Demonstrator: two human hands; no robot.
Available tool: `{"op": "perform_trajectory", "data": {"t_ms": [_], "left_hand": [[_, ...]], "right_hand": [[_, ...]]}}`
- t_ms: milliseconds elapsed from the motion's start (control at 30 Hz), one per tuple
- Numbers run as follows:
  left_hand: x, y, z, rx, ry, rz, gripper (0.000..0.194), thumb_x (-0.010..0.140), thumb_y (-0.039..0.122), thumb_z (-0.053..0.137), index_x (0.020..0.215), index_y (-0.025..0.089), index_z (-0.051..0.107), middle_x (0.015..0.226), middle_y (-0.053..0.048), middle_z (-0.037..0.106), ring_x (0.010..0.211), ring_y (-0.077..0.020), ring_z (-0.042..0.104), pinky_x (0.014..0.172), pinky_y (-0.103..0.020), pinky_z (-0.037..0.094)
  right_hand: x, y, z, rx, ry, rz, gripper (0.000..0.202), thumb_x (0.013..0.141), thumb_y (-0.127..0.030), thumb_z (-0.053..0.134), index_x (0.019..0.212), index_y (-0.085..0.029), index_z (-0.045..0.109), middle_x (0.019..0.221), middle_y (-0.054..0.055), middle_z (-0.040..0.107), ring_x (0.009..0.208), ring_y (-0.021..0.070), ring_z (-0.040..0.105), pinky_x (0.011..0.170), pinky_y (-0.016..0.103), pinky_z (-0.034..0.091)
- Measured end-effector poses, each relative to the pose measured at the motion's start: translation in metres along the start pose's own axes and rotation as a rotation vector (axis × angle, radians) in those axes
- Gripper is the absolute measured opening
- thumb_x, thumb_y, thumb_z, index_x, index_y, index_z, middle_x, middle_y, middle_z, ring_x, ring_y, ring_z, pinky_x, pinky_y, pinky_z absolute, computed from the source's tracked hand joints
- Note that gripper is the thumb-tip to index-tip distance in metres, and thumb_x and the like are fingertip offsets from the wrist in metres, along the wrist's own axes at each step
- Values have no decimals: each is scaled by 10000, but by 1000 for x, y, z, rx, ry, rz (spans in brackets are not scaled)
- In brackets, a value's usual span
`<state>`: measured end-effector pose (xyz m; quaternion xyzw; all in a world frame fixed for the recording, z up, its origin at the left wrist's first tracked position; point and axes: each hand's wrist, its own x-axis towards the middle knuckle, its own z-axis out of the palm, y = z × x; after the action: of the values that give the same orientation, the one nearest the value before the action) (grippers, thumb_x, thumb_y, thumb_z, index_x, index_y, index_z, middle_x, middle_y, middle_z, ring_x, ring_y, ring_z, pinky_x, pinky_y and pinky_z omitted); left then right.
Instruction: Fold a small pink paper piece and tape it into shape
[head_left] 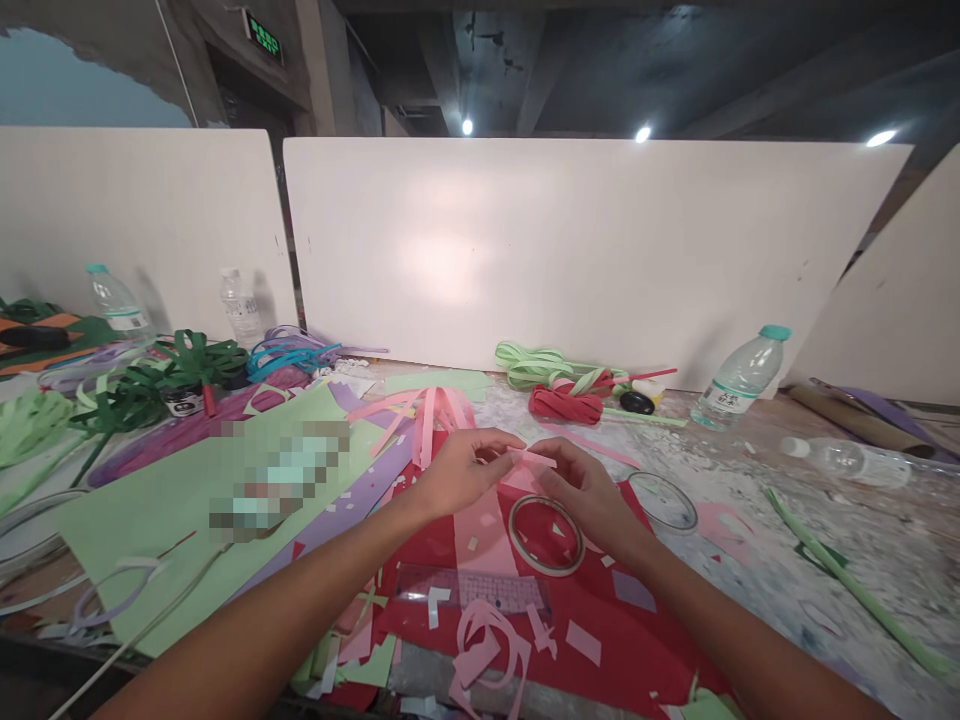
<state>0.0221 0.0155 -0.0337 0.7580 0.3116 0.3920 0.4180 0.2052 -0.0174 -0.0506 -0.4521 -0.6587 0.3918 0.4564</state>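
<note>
My left hand (pixel 459 472) and my right hand (pixel 589 492) meet over the middle of the table, both pinching a small pink paper strip (pixel 534 458) between their fingertips. Just below the hands a roll of clear tape (pixel 547 535) lies on a red paper sheet (pixel 600 610). A clear ruler (pixel 472 588) rests on the red sheet nearer to me, with curled pink paper scraps (pixel 487 645) in front of it. Behind my hands a bunch of pink paper strips (pixel 427 412) fans out on the table.
A green paper sheet (pixel 172 510) covers the left side. Dark green paper strips (pixel 161 375) and blue ones (pixel 289 355) lie far left. Water bottles (pixel 739 378) stand or lie at the right and back left. White boards (pixel 570 250) wall the far edge.
</note>
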Motion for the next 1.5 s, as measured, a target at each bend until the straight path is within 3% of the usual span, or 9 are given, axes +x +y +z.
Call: {"op": "perform_trajectory", "data": {"t_ms": [300,533,833,1033,1300,1500], "left_hand": [[-1,5,-2,-25,-28,7,259,862,320,534,919,152,723,743,-22,624,643,-117,490,601,-227,406],[-2,0,-2,-39,-70,32,297,885,329,507,1042,184,713,843,-36,678,723,-141,543,634,-234,452],[-1,3,1,-75,-24,-3,209,818,256,588,940,163,731,862,-58,707,704,-138,586,622,-227,461],[-1,-1,3,-78,-15,-8,204,803,210,567,926,169,726,885,-58,709,726,-146,614,617,-224,470],[-2,-2,5,-92,42,-45,176,766,177,584,859,163,733,781,-34,687,611,-102,561,556,-199,444],[-3,-3,7,-120,106,-97,162,740,202,624,843,145,736,725,-36,676,590,-105,533,535,-211,421]], "right_hand": [[2,1,-1,53,71,-37,227,815,-415,616,858,-192,617,703,-3,535,608,119,437,516,227,365],[1,-1,-3,-10,100,15,276,811,-449,601,894,-192,660,692,6,552,613,135,447,524,247,352],[0,-3,-1,-41,106,-2,279,807,-443,598,881,-186,678,734,33,615,649,157,501,543,260,370],[1,0,-1,-67,130,-12,249,804,-414,608,883,-186,669,656,16,587,578,140,474,497,251,355],[1,2,1,-36,95,-55,208,803,-370,618,893,-189,667,840,60,656,703,174,566,593,273,447],[1,-1,-1,-18,82,-37,242,805,-416,614,887,-196,672,707,23,603,611,141,504,513,244,404]]}}
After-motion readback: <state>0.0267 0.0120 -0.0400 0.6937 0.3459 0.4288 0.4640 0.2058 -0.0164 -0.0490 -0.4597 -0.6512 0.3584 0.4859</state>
